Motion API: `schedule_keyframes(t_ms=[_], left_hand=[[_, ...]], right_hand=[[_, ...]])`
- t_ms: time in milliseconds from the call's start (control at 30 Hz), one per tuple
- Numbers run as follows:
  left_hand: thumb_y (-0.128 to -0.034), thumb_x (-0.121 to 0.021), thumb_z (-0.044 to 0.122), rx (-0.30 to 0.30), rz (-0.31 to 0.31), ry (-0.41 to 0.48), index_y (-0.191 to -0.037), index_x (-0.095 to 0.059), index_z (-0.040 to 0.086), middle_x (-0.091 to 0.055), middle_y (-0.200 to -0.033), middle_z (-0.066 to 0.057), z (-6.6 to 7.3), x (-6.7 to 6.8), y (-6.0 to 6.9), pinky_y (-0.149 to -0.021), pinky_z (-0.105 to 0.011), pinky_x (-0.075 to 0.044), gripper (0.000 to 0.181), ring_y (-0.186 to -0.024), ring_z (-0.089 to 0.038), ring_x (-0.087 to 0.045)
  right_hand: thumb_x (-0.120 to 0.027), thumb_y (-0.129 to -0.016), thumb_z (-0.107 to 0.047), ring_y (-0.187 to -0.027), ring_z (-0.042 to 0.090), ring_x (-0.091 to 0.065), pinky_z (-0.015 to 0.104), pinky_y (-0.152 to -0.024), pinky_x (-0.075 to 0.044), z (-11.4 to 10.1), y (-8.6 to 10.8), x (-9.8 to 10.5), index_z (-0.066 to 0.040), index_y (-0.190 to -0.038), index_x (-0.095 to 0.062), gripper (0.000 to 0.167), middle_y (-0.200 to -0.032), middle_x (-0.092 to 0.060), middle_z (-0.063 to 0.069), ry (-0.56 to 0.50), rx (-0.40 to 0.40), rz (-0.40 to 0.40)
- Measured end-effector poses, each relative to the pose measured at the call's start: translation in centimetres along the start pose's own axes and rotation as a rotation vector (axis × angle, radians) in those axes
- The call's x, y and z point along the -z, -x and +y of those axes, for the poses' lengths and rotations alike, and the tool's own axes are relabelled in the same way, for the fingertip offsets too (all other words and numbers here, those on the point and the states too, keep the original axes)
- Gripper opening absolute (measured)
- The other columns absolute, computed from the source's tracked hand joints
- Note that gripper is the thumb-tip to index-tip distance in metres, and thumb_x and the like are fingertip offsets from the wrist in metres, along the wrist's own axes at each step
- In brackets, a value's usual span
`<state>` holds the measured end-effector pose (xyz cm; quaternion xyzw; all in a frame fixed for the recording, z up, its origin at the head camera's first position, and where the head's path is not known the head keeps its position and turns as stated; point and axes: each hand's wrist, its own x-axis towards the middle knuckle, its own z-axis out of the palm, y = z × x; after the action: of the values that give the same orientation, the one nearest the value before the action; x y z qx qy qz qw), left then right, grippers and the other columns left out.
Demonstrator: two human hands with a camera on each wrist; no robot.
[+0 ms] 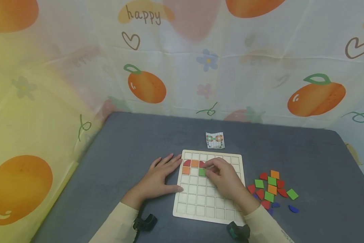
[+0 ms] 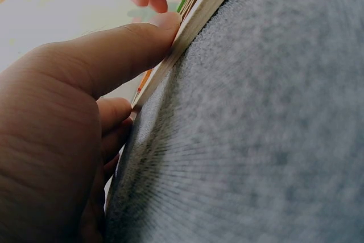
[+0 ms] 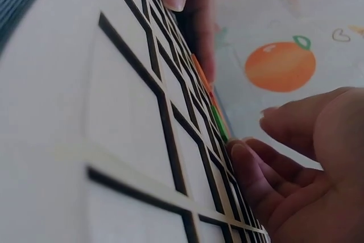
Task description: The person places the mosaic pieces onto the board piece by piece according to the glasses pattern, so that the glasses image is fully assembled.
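Observation:
A pale wooden grid board lies on the table. In its upper rows sit a red rounded piece, an orange square, another red piece, a second orange square and a green square. My left hand rests along the board's left side, thumb and fingertips touching the rim. Over the board, my right hand has its fingertips at the green square and the red piece above it. In the right wrist view its fingers bend loosely, with a gap and no piece visible between them.
Right of the board lies a loose group of red, green, orange and blue pieces, among them a green square and a blue rounded piece. A small printed pattern card lies behind the board. A fruit-patterned cloth hangs behind the grey table.

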<state>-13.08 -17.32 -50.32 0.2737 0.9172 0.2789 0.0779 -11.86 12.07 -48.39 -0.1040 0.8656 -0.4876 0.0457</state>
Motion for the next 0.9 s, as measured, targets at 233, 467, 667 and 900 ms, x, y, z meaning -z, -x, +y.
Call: schedule_keyframes(t_ms=[233, 467, 667, 900], left_hand=[[-0.0915, -0.08, 0.064, -0.013, 0.01, 0.008, -0.171, -0.04, 0.016, -0.031, -0.176, 0.006, -0.2, -0.1, 0.0, -0.125, -0.066, -0.007, 0.101, -0.164, -0.025, -0.017], [-0.0911, -0.08, 0.063, -0.008, 0.006, 0.01, -0.171, -0.04, 0.017, -0.03, -0.176, 0.007, -0.1, 0.0, 0.1, -0.126, -0.065, -0.006, 0.101, -0.165, -0.024, -0.017], [-0.0911, -0.08, 0.064, -0.005, 0.005, 0.014, -0.171, -0.04, 0.017, -0.031, -0.176, 0.007, 0.0, 0.0, 0.0, -0.126, -0.065, -0.006, 0.101, -0.165, -0.024, -0.017], [-0.0904, -0.081, 0.064, 0.002, 0.0, 0.012, -0.171, -0.039, 0.017, -0.03, -0.176, 0.008, -0.1, 0.0, 0.0, -0.126, -0.063, -0.006, 0.102, -0.165, -0.023, -0.016]], right_hand=[[-0.076, -0.105, -0.014, -0.084, 0.019, -0.064, 0.039, -0.077, -0.053, -0.1, 0.1, 0.1, -0.015, -0.115, -0.079, 0.011, -0.099, -0.068, -0.004, -0.068, -0.032, -0.01], [-0.074, -0.107, -0.021, -0.091, 0.019, -0.067, 0.043, -0.085, -0.054, 0.1, 0.2, 0.3, -0.013, -0.122, -0.078, 0.017, -0.109, -0.073, -0.004, -0.131, -0.036, -0.008], [-0.071, -0.109, -0.026, -0.104, 0.021, -0.066, 0.044, -0.093, -0.053, -0.2, 0.4, 1.0, -0.011, -0.13, -0.074, 0.027, -0.119, -0.072, -0.003, -0.175, 0.0, 0.003], [-0.067, -0.112, -0.025, -0.109, 0.03, -0.073, 0.039, -0.092, -0.06, -0.4, 0.8, 2.2, -0.002, -0.141, -0.065, 0.037, -0.126, -0.07, 0.011, -0.309, 0.025, -0.03]])
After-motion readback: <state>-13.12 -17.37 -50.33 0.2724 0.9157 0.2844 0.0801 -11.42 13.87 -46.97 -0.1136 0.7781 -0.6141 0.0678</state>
